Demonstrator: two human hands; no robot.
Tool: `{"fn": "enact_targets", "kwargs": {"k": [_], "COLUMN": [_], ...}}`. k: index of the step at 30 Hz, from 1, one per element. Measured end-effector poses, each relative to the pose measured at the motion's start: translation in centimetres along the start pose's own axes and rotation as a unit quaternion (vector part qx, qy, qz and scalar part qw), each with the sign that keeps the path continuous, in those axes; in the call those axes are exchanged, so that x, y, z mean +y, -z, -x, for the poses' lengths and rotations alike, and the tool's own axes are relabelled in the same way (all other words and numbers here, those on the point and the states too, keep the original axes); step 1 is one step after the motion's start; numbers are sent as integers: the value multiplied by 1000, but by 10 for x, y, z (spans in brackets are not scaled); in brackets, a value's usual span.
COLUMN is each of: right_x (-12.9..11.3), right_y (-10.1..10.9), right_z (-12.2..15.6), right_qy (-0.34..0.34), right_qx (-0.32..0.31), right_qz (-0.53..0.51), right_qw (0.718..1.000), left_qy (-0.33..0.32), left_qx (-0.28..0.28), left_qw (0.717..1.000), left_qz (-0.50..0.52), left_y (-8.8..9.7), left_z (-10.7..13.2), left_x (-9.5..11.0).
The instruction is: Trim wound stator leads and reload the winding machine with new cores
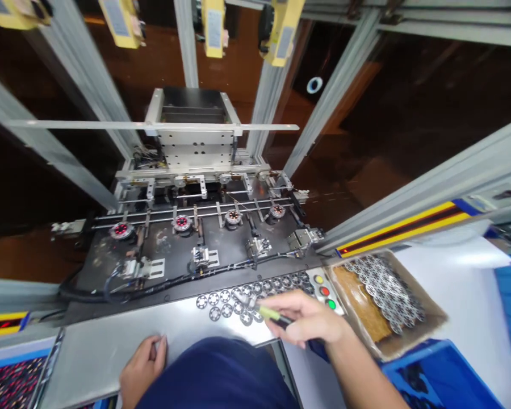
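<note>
My right hand [309,321] is closed around a small tool with a yellow-green handle [269,313]; its metal tip reaches into a group of several round metal stator cores [238,300] lying on the steel shelf [111,352]. My left hand [143,372] rests on the shelf's near edge with fingers curled; nothing shows in it. Behind the shelf, a winding machine's black deck [170,244] carries several cores on spindles, two wound in red [121,230] and two in copper [233,216].
A cardboard box [426,326] of many stator cores sits at right beside yellow, red and green buttons [325,291]. Blue bins [447,375] lie at lower right. Aluminium frame posts [332,91] surround the machine. A tray of wound parts [8,383] is at lower left.
</note>
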State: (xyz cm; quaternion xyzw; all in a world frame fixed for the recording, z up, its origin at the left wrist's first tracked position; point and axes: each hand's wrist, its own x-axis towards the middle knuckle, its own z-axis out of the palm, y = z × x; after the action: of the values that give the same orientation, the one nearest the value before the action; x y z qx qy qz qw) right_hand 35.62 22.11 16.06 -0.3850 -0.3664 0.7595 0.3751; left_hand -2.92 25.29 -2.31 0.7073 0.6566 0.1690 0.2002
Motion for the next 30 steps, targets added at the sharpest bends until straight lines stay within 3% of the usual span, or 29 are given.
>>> {"fn": "enact_targets", "kwargs": {"k": [2,4,7,9,12,15,20,24,30], "right_x": [18,43,84,108,131,138,137,136,120], "right_y": [-23,-49,-89,-112,-133,-139,-132,-126,-123], "right_z": [-30,-72,-130,-151,-162,-163,-164,-162,-154], "right_qy": [-55,-114,-127,-113,-107,-112,-126,-127,-92], "right_qx": [-38,-19,7,37,76,72,35,11,-23], "right_qz": [76,202,327,397,494,566,650,689,736], "right_qw": [995,973,936,910,859,814,749,713,670], "left_qy": [23,37,37,32,29,34,61,57,15], "left_qx": [-6,-25,-75,-117,-155,-146,-105,-67,-56], "left_qw": [1000,998,992,984,971,967,972,985,995], "left_qz": [15,38,91,132,179,206,200,147,86], "left_y": [1,4,15,23,30,29,16,13,10], "left_z": [0,-3,-7,-8,-2,6,10,7,8], "left_x": [3,5,8,11,18,27,36,36,38]}}
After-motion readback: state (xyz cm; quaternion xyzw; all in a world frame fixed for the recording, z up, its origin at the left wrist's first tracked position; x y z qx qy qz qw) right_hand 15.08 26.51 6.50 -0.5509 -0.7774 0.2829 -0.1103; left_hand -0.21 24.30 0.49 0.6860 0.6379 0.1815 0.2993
